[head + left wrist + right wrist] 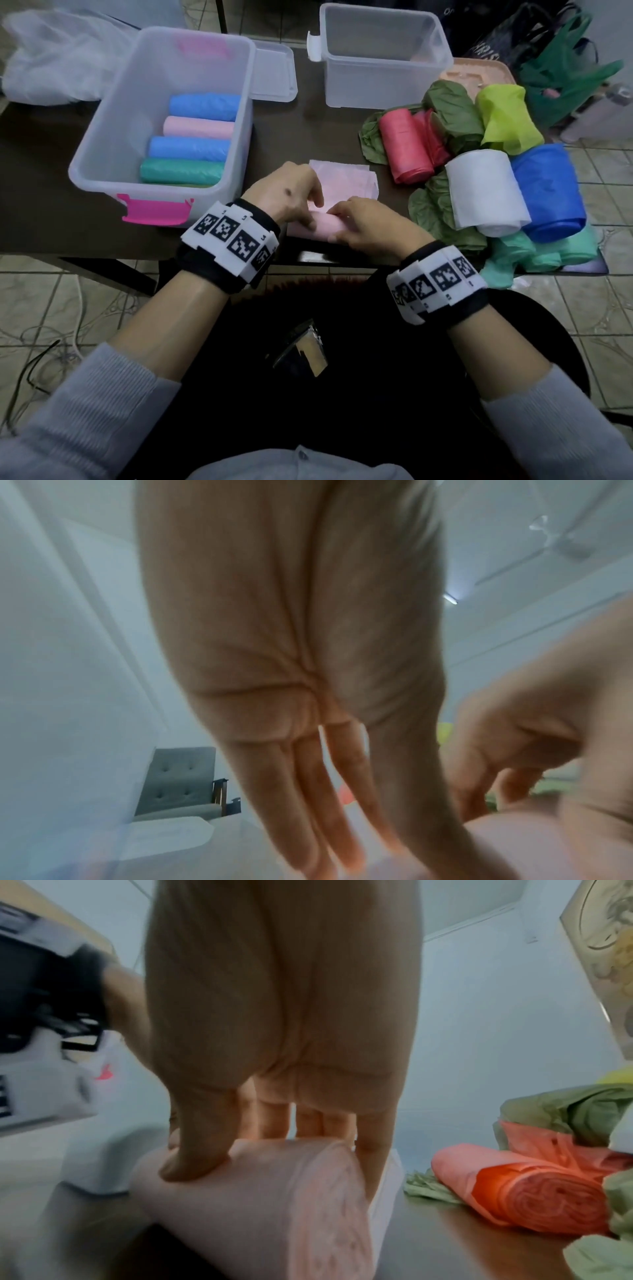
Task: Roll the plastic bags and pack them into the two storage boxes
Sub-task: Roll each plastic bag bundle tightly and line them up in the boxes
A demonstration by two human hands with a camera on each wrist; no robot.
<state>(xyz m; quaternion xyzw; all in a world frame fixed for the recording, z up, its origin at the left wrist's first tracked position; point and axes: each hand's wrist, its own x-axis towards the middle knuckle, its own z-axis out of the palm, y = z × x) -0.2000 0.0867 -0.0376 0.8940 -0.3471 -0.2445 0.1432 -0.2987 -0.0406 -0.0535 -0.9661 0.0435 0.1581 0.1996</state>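
Note:
A pale pink plastic bag (346, 181) lies flat near the table's front edge, its near end rolled into a tube (322, 224). My left hand (313, 214) holds the tube's left part, thumb on the near side and fingers over the far side. My right hand (337, 222) grips its right end; in the right wrist view the thumb presses on the pink roll (274, 1204) and the fingers reach behind it. The storage box with pink latches (102, 150) holds blue, pink, blue and green rolls. The second clear box (376, 85) stands with nothing visible inside.
At the right lies a pile of bags: a red roll (404, 150), a white roll (486, 192), a blue roll (548, 192), and loose olive, yellow-green and teal bags. A clear lid (274, 72) sits between the boxes. A crumpled white bag (51, 61) lies far left.

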